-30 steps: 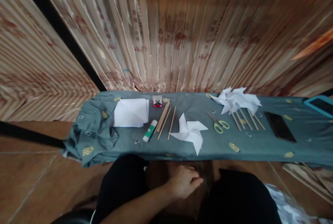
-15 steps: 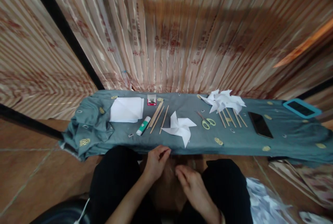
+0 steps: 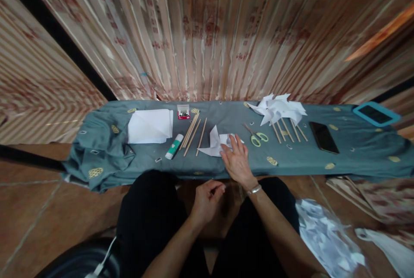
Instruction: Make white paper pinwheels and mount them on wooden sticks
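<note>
Pinwheel (image 3: 216,144) of white paper lies at frame centre on the grey-green cloth (image 3: 355,157), under the right hand (image 3: 237,160), whose spread fingers rest flat on its right side. Lower down, the left hand (image 3: 207,196) is loosely curled above the lap; whether it pinches anything I cannot tell.

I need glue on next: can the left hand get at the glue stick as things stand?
Probably yes. The left hand hangs below the table edge, fingers curled, whether it holds anything unclear. The glue stick lies in the open on the cloth up-left of it, sticks beside it; the right hand rests on the pinwheel.
</note>
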Action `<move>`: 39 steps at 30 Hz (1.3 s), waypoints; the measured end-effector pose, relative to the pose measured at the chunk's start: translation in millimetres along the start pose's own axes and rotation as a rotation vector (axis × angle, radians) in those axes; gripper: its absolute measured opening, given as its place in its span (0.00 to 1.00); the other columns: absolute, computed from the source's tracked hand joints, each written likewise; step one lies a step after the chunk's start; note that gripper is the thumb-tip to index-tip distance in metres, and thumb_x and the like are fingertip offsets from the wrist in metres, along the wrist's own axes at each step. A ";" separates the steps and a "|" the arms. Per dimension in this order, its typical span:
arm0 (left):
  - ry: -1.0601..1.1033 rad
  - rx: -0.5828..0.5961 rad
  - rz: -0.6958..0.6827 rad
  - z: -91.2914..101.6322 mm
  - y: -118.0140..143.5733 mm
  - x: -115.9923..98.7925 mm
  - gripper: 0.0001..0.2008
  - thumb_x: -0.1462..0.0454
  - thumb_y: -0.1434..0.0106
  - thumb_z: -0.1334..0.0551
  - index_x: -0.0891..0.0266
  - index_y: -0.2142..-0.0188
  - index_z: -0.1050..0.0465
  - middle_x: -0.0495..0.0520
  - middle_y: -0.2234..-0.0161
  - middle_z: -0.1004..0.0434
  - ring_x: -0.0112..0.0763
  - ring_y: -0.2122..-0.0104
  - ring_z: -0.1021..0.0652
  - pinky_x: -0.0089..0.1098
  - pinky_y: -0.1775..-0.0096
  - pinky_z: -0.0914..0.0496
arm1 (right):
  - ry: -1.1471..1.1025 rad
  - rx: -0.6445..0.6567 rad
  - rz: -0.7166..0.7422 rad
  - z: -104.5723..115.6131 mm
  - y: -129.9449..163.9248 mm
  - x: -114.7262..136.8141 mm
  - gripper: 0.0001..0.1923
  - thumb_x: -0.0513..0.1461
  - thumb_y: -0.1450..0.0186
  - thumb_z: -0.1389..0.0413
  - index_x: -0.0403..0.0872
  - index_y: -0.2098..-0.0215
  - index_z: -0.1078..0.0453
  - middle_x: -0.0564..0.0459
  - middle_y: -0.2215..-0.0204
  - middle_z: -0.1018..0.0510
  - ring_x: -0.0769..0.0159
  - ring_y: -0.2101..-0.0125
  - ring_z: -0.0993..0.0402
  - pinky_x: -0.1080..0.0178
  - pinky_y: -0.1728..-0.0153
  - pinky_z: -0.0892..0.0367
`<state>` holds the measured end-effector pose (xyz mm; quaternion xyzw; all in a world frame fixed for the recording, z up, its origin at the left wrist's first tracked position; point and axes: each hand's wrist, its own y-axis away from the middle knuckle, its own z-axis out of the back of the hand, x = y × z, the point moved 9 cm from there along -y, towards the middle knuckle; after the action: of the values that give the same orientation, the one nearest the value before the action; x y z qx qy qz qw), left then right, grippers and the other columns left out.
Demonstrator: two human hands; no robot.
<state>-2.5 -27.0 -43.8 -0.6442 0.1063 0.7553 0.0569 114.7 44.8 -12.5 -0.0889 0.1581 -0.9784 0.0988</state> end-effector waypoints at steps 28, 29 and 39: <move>0.023 0.020 0.021 -8.0 5.8 2.0 0.10 0.61 0.39 0.40 0.62 0.72 0.22 0.52 0.75 0.25 0.30 0.73 0.26 0.28 0.68 0.34 | -0.075 0.035 0.035 -14.1 -9.1 1.5 0.21 0.42 0.28 0.58 0.40 0.51 0.28 0.36 0.39 0.36 0.49 0.33 0.55 0.46 0.40 0.49; 0.030 0.021 0.021 -8.0 6.0 1.3 0.10 0.61 0.39 0.40 0.62 0.72 0.22 0.52 0.75 0.25 0.30 0.73 0.26 0.28 0.68 0.34 | -0.075 0.034 0.038 -14.3 -9.2 1.3 0.21 0.42 0.28 0.58 0.40 0.51 0.28 0.36 0.39 0.36 0.49 0.33 0.55 0.46 0.41 0.49; 0.110 -0.007 0.020 -8.3 7.0 3.0 0.09 0.62 0.41 0.40 0.62 0.74 0.23 0.52 0.75 0.23 0.29 0.74 0.27 0.29 0.68 0.34 | -0.015 0.057 0.046 -12.2 -14.5 6.3 0.21 0.42 0.28 0.57 0.39 0.55 0.25 0.36 0.41 0.32 0.48 0.35 0.50 0.47 0.41 0.46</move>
<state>3.5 -36.0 -47.4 -0.6840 0.1132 0.7195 0.0409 103.7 60.5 -18.3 -0.0897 0.1314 -0.9793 0.1251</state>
